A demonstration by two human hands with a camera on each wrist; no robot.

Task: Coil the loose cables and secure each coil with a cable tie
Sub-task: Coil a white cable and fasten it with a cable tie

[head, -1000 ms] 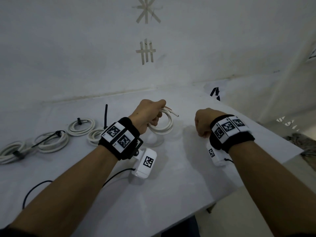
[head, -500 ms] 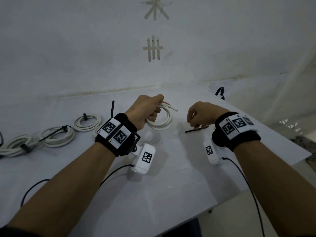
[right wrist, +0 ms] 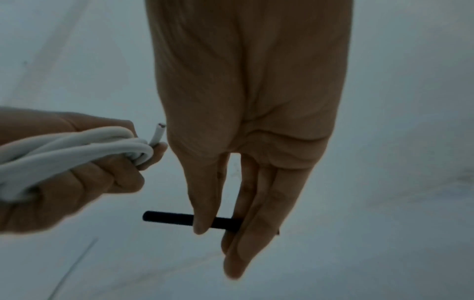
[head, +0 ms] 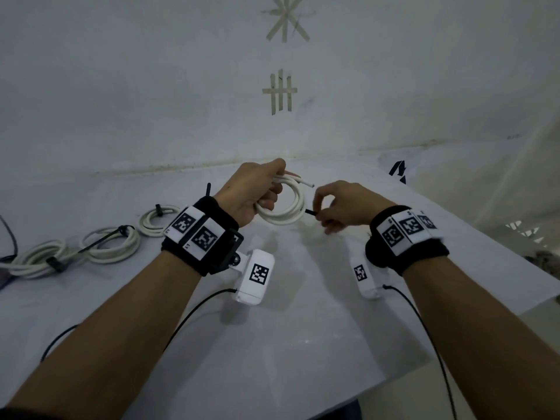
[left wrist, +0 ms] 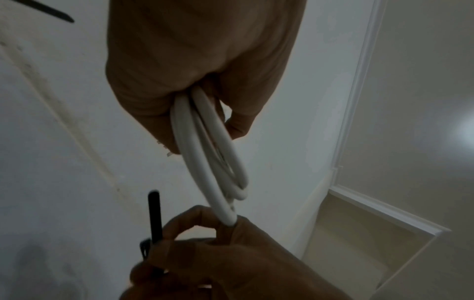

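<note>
White coil [head: 283,207] gripped in left hand [head: 251,192]; right hand [head: 345,207] pinches black cable tie [right wrist: 179,218]; tied coils [head: 112,244] lie finished nearby

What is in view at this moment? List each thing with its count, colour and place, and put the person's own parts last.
Held coil: one, white cable, in the left hand above the table, not yet tied.
Cable tie: one, black, pinched in the right hand beside the held coil.
Tied coils: at least three, white with black ties, on the table to the left.
Table: one, white, under both arms.
Tape marks: two, pale, on the wall behind.
Wrist bands: two, black with printed markers, one on each wrist.
Left hand: grip closed round the held coil.
Right hand: grip pinching the cable tie.
</note>
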